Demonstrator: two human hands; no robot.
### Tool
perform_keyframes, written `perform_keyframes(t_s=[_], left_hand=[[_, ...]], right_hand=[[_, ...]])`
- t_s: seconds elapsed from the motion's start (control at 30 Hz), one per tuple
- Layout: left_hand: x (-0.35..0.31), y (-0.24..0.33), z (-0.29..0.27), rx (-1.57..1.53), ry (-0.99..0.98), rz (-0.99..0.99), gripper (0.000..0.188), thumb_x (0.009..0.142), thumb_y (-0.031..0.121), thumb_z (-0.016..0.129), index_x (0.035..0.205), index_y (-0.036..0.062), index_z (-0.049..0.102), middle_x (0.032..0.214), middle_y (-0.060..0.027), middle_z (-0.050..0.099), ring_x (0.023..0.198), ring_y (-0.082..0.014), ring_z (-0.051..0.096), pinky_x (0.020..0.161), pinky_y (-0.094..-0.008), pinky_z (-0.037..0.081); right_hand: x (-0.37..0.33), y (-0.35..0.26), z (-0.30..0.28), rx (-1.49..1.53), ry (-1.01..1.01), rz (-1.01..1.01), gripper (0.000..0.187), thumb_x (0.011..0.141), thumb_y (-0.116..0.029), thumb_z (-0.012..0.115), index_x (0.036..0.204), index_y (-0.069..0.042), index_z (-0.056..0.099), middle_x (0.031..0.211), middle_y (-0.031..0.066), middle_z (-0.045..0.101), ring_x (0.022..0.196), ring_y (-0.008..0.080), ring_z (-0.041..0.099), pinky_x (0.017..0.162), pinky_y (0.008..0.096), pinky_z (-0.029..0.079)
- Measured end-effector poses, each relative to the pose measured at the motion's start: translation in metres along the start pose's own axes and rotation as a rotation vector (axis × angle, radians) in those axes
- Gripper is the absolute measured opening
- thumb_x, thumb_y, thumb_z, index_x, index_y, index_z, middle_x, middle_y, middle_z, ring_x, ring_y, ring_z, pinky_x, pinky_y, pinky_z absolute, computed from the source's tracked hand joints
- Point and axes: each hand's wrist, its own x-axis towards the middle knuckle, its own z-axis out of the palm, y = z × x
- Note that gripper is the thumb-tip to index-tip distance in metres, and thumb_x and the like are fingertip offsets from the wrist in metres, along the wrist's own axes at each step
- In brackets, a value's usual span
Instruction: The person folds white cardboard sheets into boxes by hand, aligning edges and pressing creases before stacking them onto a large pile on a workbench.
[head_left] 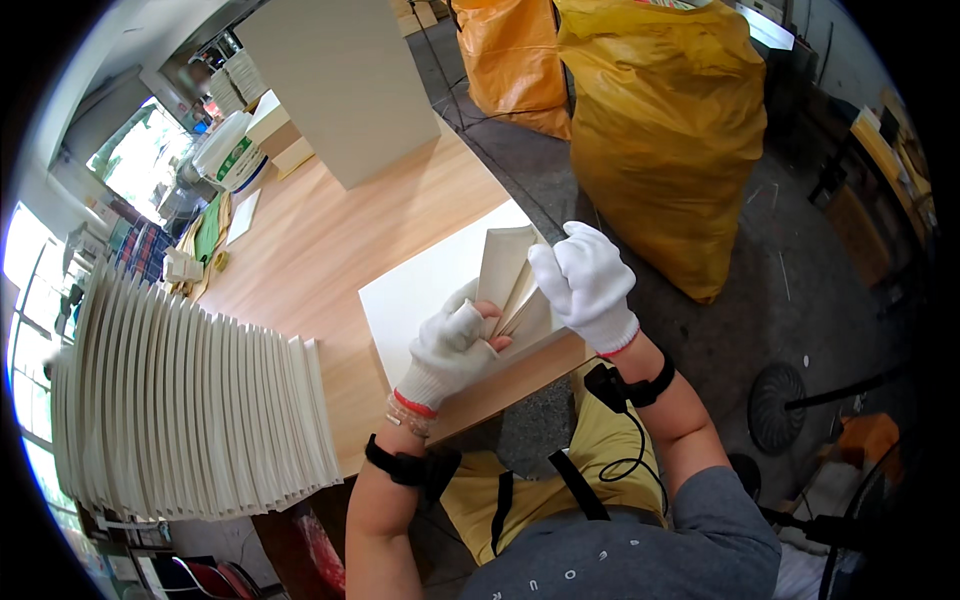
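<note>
Gripping the folded cream card (503, 262) by its seven-o'clock end with the left hand (450, 340), toward three o'clock over the white board (410, 290), bending the right hand (588, 280) alongside, impossible to tell whether pinching, possibly risking creases through overpressing.

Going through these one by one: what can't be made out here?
All in the head view:
Right hand: glove hides fingertips; grip on the folded cream card unclear.
Card's lower end: partly behind the left hand.
Tall grey board: top cut off by upper edge.
Yellow sack: opaque walls hide most contents.
</note>
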Motion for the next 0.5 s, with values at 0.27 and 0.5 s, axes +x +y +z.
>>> perform_keyframes(t_s=[0.27, 0.5], left_hand=[[0.0, -0.008, 0.005, 0.18, 0.071, 0.212, 0.034, 0.08, 0.003, 0.066, 0.112, 0.0125, 0.069, 0.136, -0.0136, 0.062, 0.092, -0.0302, 0.071, 0.074, -0.0351, 0.059], [0.008, -0.01, 0.006, 0.236, -0.013, 0.089, 0.028, 0.079, 0.011, 0.075, 0.106, 0.0088, 0.069, 0.128, -0.0128, 0.065, 0.095, -0.029, 0.068, 0.076, -0.0348, 0.057]], right_hand=[[-0.003, -0.001, -0.008, 0.059, -0.083, -0.002, 0.008, 0.085, -0.011, 0.069, 0.082, -0.005, 0.065, 0.062, 0.0063, 0.048, 0.06, 0.0285, 0.054, 0.081, 0.047, 0.054], [-0.014, 0.005, -0.011, 0.003, -0.114, -0.06, 0.004, 0.085, -0.009, 0.066, 0.089, -0.007, 0.066, 0.069, 0.0049, 0.053, 0.064, 0.0258, 0.057, 0.087, 0.0493, 0.055]])
